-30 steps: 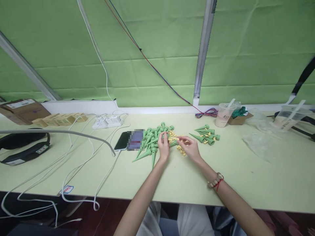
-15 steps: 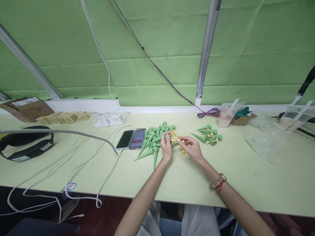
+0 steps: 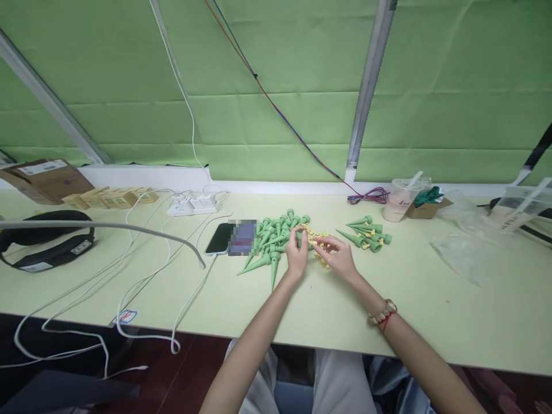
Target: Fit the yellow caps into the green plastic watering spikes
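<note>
My left hand (image 3: 297,254) is curled around a green plastic watering spike (image 3: 310,246), most of which the fingers cover. Close beside it, my right hand (image 3: 338,257) has thumb and fingertips pinched together on a small yellow plastic piece (image 3: 315,241) at the spike's end. Behind and under the fingertips lies a heap of small yellow pieces (image 3: 322,262). A pile of green spikes (image 3: 268,234) spreads to the left of my left hand. Off to the right is a smaller group of green spikes (image 3: 366,233), some with yellow pieces on them.
A phone (image 3: 219,238) lies left of the pile, cabled to a power strip (image 3: 193,204). White cables cross the table's left side near a black headset (image 3: 47,241). Drink cups (image 3: 399,201), a small carton (image 3: 425,208) and clear plastic bags (image 3: 459,256) stand on the right.
My two hands have come a little closer together, the left turning slightly to the right. The whole view has shifted slightly. The piles look the same.
</note>
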`<state>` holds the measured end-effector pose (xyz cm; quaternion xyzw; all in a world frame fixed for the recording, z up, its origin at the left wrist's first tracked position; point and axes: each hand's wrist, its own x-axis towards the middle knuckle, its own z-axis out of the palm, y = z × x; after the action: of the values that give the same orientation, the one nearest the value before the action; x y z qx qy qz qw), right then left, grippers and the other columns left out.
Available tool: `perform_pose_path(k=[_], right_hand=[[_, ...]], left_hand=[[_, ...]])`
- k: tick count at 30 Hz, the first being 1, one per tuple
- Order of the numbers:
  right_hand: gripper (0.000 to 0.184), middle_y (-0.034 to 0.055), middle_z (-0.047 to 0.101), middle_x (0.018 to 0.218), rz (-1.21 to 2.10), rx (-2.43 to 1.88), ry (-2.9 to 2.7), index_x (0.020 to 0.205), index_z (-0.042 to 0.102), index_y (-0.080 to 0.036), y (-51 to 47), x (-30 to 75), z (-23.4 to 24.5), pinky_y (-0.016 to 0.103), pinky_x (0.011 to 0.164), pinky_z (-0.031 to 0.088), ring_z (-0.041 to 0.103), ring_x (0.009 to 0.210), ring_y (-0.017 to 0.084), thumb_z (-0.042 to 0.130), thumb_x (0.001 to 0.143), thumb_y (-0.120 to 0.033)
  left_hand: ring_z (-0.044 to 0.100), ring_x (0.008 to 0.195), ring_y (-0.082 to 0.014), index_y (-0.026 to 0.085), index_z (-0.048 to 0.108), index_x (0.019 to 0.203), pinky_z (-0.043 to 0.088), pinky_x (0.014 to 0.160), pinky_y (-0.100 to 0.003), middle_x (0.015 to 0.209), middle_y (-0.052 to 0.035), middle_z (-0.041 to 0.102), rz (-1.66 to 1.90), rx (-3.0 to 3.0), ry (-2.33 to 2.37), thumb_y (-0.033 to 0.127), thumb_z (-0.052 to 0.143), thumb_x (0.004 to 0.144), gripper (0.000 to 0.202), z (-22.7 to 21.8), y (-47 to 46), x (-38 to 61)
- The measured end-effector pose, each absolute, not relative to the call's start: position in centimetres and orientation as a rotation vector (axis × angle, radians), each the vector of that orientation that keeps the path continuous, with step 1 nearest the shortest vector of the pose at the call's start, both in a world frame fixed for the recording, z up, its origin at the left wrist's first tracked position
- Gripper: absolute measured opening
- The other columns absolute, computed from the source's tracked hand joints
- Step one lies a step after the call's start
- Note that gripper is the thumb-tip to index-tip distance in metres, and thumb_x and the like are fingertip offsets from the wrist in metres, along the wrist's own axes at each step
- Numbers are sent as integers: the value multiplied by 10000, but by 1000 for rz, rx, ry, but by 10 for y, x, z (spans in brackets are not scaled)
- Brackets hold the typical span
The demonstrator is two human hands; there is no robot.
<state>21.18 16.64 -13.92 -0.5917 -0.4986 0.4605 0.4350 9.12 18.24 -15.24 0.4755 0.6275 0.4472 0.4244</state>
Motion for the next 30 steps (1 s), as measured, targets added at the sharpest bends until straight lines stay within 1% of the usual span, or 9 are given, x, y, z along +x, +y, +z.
perform_pose_path(k=[4,7,10,12,15,20,23,26,30], right_hand=[[280,70,676,712,1248,-1509,-1156,714,694,-160,164,209,-142,265,546,467,581,596,156,645,706,-435],[421,39,613,564,1381,-1512,-1124,585,613,-159,162,208,-143,249,476,420,555,517,149,540,769,-530],[519,27,575,518,1442,-1482,-1143,541,553,-165,162,209,-145,243,458,410,525,480,134,417,827,-577],[476,35,614,574,1429,-1471,-1170,629,603,-163,163,210,-145,245,476,437,550,511,139,433,826,-562],[349,67,683,728,1328,-1480,-1201,793,669,-165,166,212,-146,266,541,492,617,623,172,582,741,-499],[277,89,694,715,1265,-1508,-1223,714,672,-171,167,213,-144,300,559,506,639,629,204,623,684,-442],[312,71,673,670,1258,-1473,-1281,682,642,-184,165,213,-140,283,531,485,620,597,189,555,747,-477],[447,42,605,569,1252,-1454,-1337,572,569,-187,162,211,-137,265,531,454,563,538,155,441,826,-532],[598,11,473,411,1491,-1450,-1190,446,447,-193,160,207,-141,255,489,424,480,422,124,306,863,-598]], left_hand=[[457,542,-108,199,565,930,359,552,-236,762,-19,580,1103,1366,1529,389,445,862,234,-147,179,89],[486,566,-113,195,572,895,372,579,-238,796,-29,599,1086,1445,1497,357,480,841,195,-145,177,90],[471,554,-106,188,570,903,363,569,-233,784,-27,598,1031,1444,1502,363,488,839,203,-147,177,92],[445,546,-105,185,557,926,352,554,-231,755,-19,584,1026,1369,1551,387,462,856,234,-149,178,94],[421,556,-107,188,542,925,347,558,-231,743,-11,559,1056,1266,1589,427,430,868,270,-152,180,94],[417,569,-102,190,537,901,344,574,-228,805,-18,570,1064,1306,1557,417,441,859,250,-153,181,94],[456,600,-109,186,542,899,367,587,-229,817,-28,581,1069,1322,1540,393,453,852,230,-151,179,95],[504,658,-122,184,546,900,393,614,-231,824,-34,590,1070,1351,1507,379,456,850,220,-148,177,96],[458,570,-95,181,549,894,368,552,-220,823,-28,586,1032,1364,1508,375,469,844,215,-147,176,99]])
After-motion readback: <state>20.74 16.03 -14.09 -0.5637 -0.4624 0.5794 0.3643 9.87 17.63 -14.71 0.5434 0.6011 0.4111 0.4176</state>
